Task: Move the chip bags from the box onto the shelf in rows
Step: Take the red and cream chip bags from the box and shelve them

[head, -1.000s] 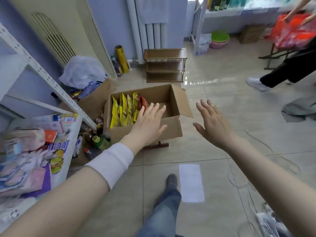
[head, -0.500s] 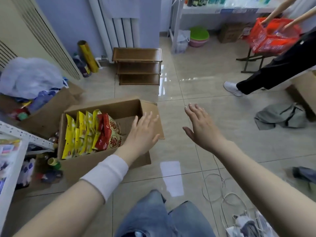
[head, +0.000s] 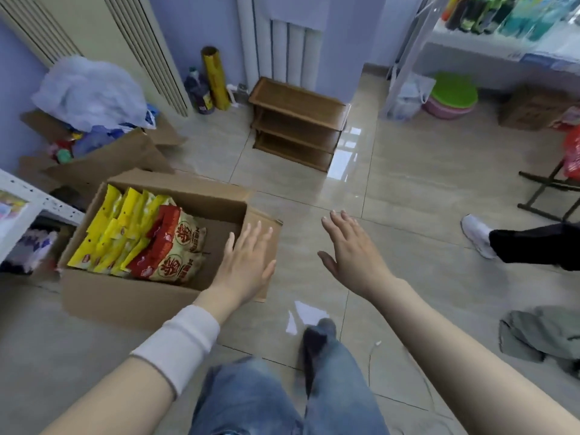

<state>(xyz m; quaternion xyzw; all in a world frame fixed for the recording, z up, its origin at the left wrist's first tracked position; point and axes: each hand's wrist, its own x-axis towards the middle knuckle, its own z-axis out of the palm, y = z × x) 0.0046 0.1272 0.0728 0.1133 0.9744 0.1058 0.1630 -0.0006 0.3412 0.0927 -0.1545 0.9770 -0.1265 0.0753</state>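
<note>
Left hand & right hand are flat, empty. Box w/ chip bags is closer now, lower left; none grabbed yet.

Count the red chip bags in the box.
2, both at the right end of the row in the box: the back bag and the front bag, nearer the front wall. More may be hidden beneath.
</note>
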